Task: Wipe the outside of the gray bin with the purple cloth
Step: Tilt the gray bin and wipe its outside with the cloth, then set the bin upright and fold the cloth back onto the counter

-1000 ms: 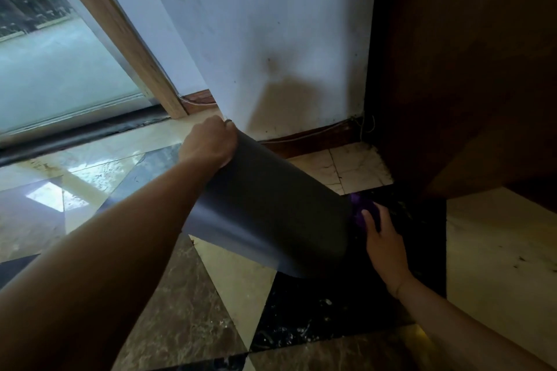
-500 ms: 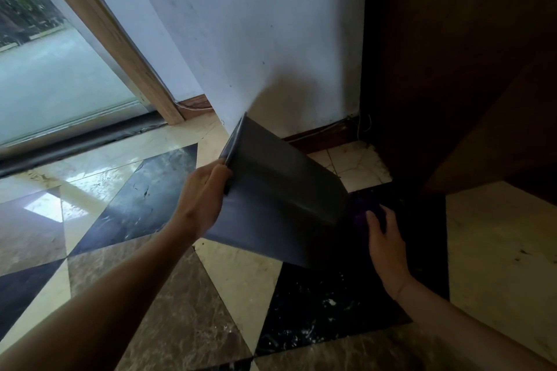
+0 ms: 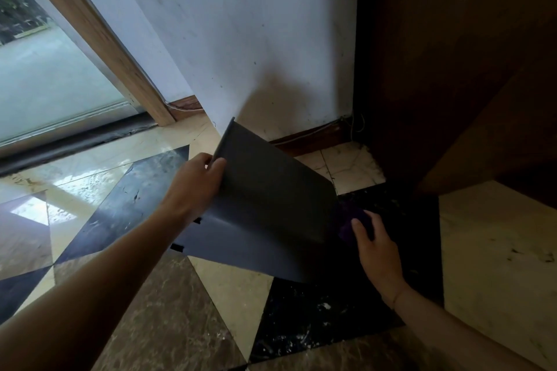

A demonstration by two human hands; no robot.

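The gray bin point(image 3: 271, 208) lies tipped on the tiled floor, its open rim at the upper left and its base at the lower right. My left hand point(image 3: 196, 184) grips that rim near its left corner. My right hand point(image 3: 376, 253) presses the purple cloth point(image 3: 349, 224) against the bin's base end, over a black tile. Most of the cloth is hidden in shadow under my fingers and behind the bin.
A white wall point(image 3: 241, 39) stands just behind the bin, with a dark wooden cabinet point(image 3: 452, 69) close on the right. A glass door with a wooden frame point(image 3: 99, 45) is at the left. Patterned floor tiles point(image 3: 180, 310) spread toward me.
My left hand has slid from the top corner of the rim down to its left side, and the bin has turned a little. My right hand stays with the cloth at the base.
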